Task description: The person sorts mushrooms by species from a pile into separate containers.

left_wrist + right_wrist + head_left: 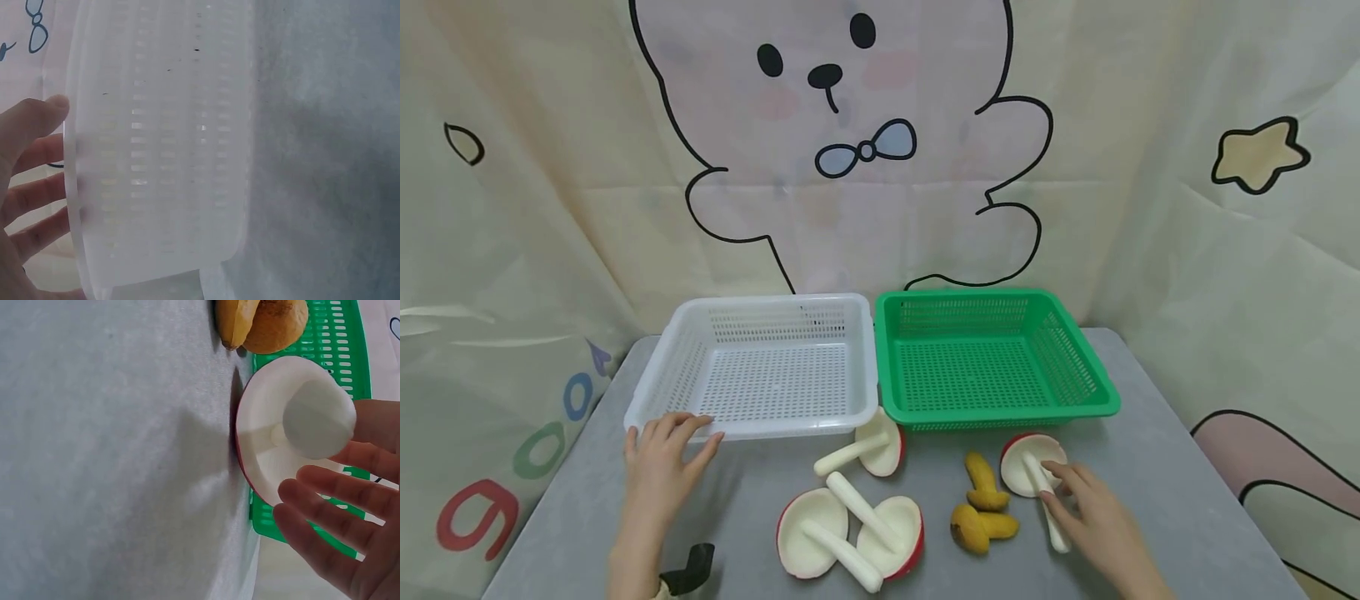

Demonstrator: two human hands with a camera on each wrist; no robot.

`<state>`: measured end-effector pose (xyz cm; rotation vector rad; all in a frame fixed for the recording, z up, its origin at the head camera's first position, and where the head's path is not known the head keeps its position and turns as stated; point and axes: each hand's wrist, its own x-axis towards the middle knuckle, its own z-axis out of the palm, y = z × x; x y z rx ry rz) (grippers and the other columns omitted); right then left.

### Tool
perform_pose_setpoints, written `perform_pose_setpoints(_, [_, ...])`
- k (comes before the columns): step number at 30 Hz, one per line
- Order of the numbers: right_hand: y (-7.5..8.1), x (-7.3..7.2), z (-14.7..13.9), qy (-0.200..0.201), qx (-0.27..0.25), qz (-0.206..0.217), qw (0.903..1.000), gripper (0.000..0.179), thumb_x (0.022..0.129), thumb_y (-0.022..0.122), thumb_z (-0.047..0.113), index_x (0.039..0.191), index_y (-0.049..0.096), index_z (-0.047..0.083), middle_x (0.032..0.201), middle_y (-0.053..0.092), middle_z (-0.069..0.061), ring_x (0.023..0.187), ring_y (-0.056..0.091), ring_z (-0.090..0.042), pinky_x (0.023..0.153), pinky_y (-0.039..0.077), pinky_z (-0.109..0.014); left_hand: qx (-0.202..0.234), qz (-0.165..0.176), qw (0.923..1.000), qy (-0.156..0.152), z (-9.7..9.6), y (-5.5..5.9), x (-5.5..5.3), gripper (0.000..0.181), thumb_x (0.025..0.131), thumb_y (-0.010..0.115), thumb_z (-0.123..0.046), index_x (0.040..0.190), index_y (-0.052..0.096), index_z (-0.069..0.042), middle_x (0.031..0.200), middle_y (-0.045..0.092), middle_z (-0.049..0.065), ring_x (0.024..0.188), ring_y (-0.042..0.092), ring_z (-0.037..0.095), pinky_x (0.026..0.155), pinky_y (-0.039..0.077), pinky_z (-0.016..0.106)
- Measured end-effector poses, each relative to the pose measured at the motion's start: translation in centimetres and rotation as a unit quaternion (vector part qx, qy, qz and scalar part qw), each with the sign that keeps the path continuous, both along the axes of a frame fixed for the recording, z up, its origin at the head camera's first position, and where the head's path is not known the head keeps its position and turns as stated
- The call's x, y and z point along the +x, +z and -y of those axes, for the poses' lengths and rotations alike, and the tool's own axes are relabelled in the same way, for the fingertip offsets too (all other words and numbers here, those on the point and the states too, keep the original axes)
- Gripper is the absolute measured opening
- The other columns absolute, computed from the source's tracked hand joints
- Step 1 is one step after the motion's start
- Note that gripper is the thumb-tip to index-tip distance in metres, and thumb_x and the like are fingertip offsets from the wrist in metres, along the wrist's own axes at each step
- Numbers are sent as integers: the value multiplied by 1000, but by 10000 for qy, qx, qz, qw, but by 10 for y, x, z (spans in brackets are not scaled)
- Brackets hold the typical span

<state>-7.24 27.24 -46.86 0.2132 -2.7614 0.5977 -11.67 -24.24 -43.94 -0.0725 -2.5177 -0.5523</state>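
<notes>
My left hand [658, 467] grips the front rim of the white basket [752, 429] near its left corner; in the left wrist view its fingers [39, 194] reach behind the rim. On the right, thumb and index finger of my right hand [1093, 521] pinch the white stem of a red-capped toy mushroom [1018, 467]. That cap's hollow white underside shows in the right wrist view, where the hand's other fingers [337, 519] are spread and the stem hides the pinching fingertips. Just left of it lie two yellow-brown toy mushrooms [972, 529].
A green basket [1000, 417] stands right of the white one. Near the white basket's front right corner lies another red-capped mushroom [880, 450]. Two more red-capped mushrooms [812, 533] lie together on the grey table [745, 517]. A printed curtain [955, 225] hangs behind.
</notes>
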Motion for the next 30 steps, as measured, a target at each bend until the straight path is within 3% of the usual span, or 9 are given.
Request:
perform_pose_setpoints(6, [-2, -2, 1, 93, -128, 345, 9993, 37, 83, 74, 17, 119, 64, 15, 92, 62, 9, 70, 56, 1, 56, 46, -21, 64, -59, 9999, 52, 1, 3, 1, 28, 70, 84, -15, 94, 72, -6, 96, 64, 14, 95, 54, 40, 95, 22, 79])
perform_pose_setpoints(15, [-8, -5, 2, 266, -718, 622, 9951, 41, 81, 75, 8, 121, 63, 10, 99, 69, -3, 73, 55, 6, 58, 51, -20, 166, -17, 9998, 59, 1, 2, -2, 29, 70, 85, -14, 94, 72, -7, 97, 64, 15, 95, 54, 40, 97, 21, 79])
perform_pose_setpoints(30, [-10, -3, 6, 399, -867, 374, 9947, 46, 77, 75, -1, 120, 63, 11, 106, 68, -5, 75, 53, 9, 53, 48, -18, 213, 206, 9994, 153, -2, 6, -1, 29, 71, 84, -15, 95, 71, -5, 98, 63, 17, 99, 52, 40, 100, 18, 78])
